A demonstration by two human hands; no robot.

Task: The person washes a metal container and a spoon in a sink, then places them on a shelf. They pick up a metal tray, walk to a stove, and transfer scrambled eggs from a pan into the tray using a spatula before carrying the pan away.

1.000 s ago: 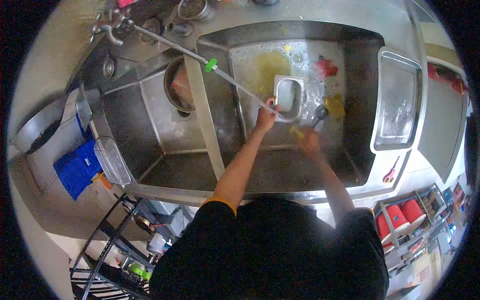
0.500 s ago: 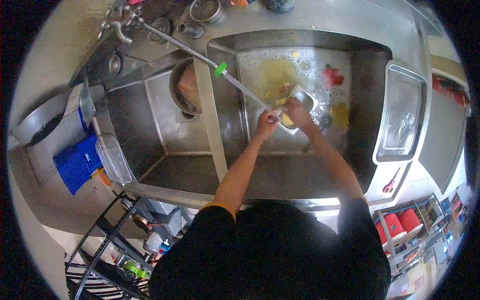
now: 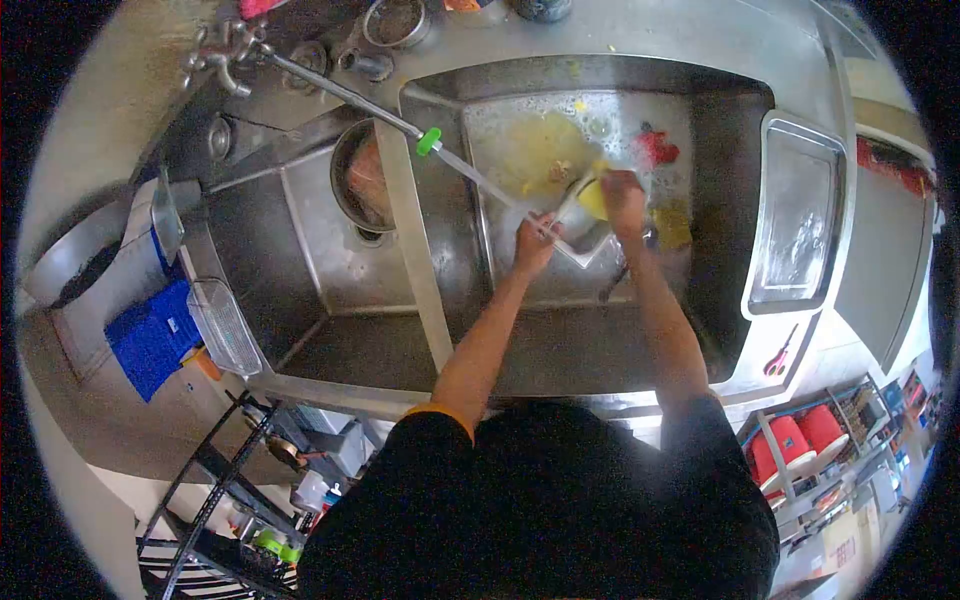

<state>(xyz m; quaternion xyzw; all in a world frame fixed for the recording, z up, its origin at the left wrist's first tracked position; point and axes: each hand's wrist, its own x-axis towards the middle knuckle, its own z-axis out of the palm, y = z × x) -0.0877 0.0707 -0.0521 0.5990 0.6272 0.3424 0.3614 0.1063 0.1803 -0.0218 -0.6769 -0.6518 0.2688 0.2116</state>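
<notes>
A small rectangular metal pan point(image 3: 577, 252) is tilted low in the right sink basin point(image 3: 560, 345). My left hand point(image 3: 536, 243) is closed on the pan's left edge. Inside its opening, my right hand point(image 3: 624, 205) presses a yellow sponge point(image 3: 592, 200), slightly blurred. From the long tap spout point(image 3: 345, 92) with its green ring point(image 3: 428, 141), a pale stream point(image 3: 490, 188) reaches down to my left hand. Beyond the pan lie yellowish suds point(image 3: 545, 150) and a crumpled red piece point(image 3: 656, 148); a flat yellow piece point(image 3: 672, 228) is right of my right hand.
A round pot point(image 3: 350, 185) with something reddish-brown inside stands in the left basin point(image 3: 370, 280). A metal tray point(image 3: 797, 220) lies on the right ledge, near red-handled scissors point(image 3: 779, 357). A mesh basket point(image 3: 226, 325) and blue cloth point(image 3: 150, 340) sit at left.
My right hand has moved rightward with the sponge, and the pan has tipped to a steeper angle. My left hand stays at its edge. The whole view has shifted slightly.
</notes>
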